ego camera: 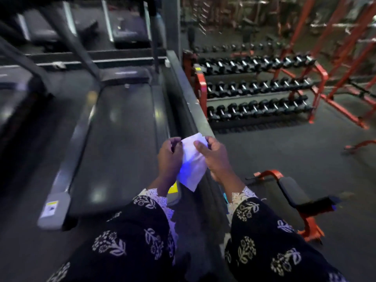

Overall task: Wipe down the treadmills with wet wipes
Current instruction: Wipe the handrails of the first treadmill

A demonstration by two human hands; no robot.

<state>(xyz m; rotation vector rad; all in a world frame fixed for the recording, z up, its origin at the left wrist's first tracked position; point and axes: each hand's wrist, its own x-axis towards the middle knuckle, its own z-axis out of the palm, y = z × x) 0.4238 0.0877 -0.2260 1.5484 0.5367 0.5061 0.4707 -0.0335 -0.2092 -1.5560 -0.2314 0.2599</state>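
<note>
Both hands are holding a white wipe (192, 161) between them: the left hand (169, 157) is pinching its upper left edge, the right hand (215, 157) its upper right. A treadmill (114, 135) is lying left of the hands, a dumbbell rack (258, 88) beyond them to the right, and a bench (293, 192) just right of the right sleeve.

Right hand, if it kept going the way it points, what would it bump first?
The right hand would likely meet the white wipe it pinches, then the left hand; depth is unclear.
</note>
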